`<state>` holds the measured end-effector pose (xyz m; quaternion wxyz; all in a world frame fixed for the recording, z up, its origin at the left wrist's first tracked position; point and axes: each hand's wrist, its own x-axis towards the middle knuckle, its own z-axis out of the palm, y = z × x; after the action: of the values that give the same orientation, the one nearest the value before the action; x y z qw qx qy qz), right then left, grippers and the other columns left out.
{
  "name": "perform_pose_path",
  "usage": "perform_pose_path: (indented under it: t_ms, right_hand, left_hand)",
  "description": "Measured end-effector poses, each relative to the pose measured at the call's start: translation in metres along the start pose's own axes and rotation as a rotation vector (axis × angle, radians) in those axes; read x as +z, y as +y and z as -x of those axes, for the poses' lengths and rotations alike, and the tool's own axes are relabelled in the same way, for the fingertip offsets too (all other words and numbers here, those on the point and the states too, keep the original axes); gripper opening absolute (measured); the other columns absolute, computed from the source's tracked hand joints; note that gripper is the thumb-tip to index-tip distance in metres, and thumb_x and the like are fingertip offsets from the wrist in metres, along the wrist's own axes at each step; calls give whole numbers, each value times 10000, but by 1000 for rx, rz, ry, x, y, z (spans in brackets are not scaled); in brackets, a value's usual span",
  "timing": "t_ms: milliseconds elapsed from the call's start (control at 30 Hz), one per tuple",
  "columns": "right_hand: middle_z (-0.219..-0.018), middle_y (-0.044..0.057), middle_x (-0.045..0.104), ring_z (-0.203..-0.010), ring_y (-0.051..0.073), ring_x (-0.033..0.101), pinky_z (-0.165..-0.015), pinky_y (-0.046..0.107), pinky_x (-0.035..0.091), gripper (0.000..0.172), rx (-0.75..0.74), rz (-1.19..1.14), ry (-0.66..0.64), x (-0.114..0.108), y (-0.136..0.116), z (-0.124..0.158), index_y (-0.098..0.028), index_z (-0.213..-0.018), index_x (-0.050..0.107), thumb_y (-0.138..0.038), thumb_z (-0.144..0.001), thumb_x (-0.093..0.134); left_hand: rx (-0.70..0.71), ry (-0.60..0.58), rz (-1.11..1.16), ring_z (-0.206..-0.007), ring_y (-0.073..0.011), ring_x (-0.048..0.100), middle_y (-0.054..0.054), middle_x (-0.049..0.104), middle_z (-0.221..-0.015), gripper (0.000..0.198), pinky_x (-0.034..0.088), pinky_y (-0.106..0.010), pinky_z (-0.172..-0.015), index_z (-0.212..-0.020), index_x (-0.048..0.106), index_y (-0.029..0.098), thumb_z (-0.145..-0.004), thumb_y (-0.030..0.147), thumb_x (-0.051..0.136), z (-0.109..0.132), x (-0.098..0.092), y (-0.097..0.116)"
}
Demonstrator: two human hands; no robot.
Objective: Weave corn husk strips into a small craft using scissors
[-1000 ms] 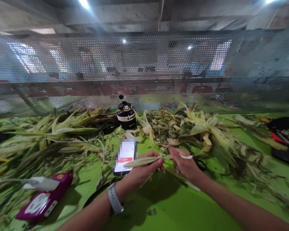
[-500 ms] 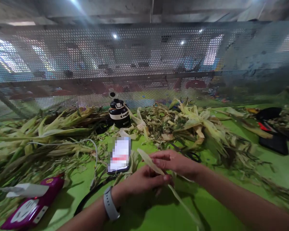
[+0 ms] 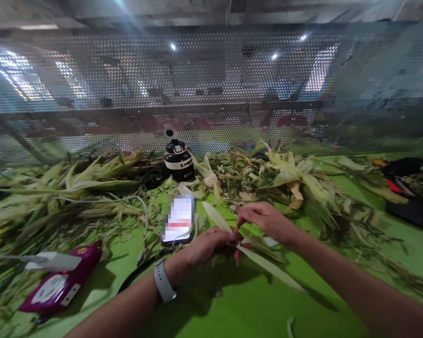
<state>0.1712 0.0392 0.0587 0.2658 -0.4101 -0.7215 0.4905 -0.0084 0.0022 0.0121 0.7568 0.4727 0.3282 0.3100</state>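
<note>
The left hand (image 3: 211, 244) holds a long corn leaf (image 3: 268, 266) tight in its fingers, slanting from far left to near right over the green desk (image 3: 232, 310), while the right hand (image 3: 268, 220) sits just above its middle, fingers pinched narrow.

Phone (image 3: 179, 224), black jar (image 3: 178, 160), magenta device (image 3: 61, 285), husk pile (image 3: 292, 183)

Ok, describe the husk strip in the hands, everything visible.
The husk strip is a long, narrow, pale yellow-green leaf, papery-looking, tapering to points. It lies slanted: one tip rises up-left past the left hand, which pinches its middle; the other end trails down-right over the green table. The right hand hovers close above; contact unclear.
</note>
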Motion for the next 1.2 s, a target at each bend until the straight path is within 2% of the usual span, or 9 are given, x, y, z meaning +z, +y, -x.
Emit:
perform_pose_path:
  t_ms: [100,200,300,500,700,867,1033,1133,1200]
  right_hand:
    - [-775,28,627,-707,150,543,-628,252,403,423,-3,167,-176,-19,0,1,-169,-781,677,-534,-881,489]
    - [-821,10,622,-760,156,553,-665,250,410,343,-30,258,-379,-28,3,2,-190,-850,670,-510,-857,548]
    - [-859,6,613,-815,155,559,-747,260,420,297,-112,262,-431,-29,5,1,-193,-840,670,-476,-847,579]
    - [-803,8,564,-780,139,550,-762,261,425,255,-253,237,-252,-22,8,-2,-168,-762,660,-381,-873,574]
    - [-807,9,579,-782,147,561,-760,270,434,265,-251,243,-212,-20,7,-2,-167,-767,648,-395,-876,567]
    - [-791,20,629,-772,170,576,-740,286,434,257,-194,325,-12,-31,8,-4,-175,-805,645,-395,-884,539]
    - [-938,61,642,-892,209,576,-811,333,435,167,-347,465,229,-31,12,-6,-190,-903,640,-323,-865,546]
    - [-882,61,629,-850,208,570,-790,336,435,100,-407,526,373,-27,10,-3,-186,-862,614,-250,-837,540]
    - [-820,51,612,-782,196,563,-731,316,435,85,-409,540,374,-24,6,1,-184,-811,605,-229,-819,534]
  left_hand:
    - [87,77,-31,-515,-87,503,-6,583,-593,344,404,-213,-522,-696,679,123,-701,465,721,-2,-8,4]
    - [126,60,-82,-529,-71,485,14,556,-611,291,388,-200,-529,-724,676,126,-681,400,764,-2,-10,6]
    - [120,23,-109,-554,-76,496,7,578,-627,264,387,-204,-548,-752,691,127,-696,375,759,-2,-8,7]
    - [86,-33,-132,-603,-92,514,2,615,-668,229,410,-226,-618,-765,715,142,-689,353,767,0,-6,8]
    - [79,-66,-121,-678,-119,556,-21,656,-751,262,428,-252,-679,-840,717,144,-692,356,764,0,-3,4]
    - [147,26,26,-640,-90,546,-40,676,-836,349,376,-207,-576,-978,625,156,-734,382,730,-7,-8,2]
    - [265,163,-71,-649,-91,532,-36,665,-817,318,352,-200,-563,-851,573,161,-804,470,632,-11,-14,1]
    - [289,213,-144,-623,-92,514,-34,653,-768,358,346,-206,-560,-806,597,148,-830,505,575,-12,-13,1]
    - [267,215,-133,-608,-93,508,-31,644,-745,369,339,-211,-555,-810,610,147,-820,514,582,-12,-10,2]
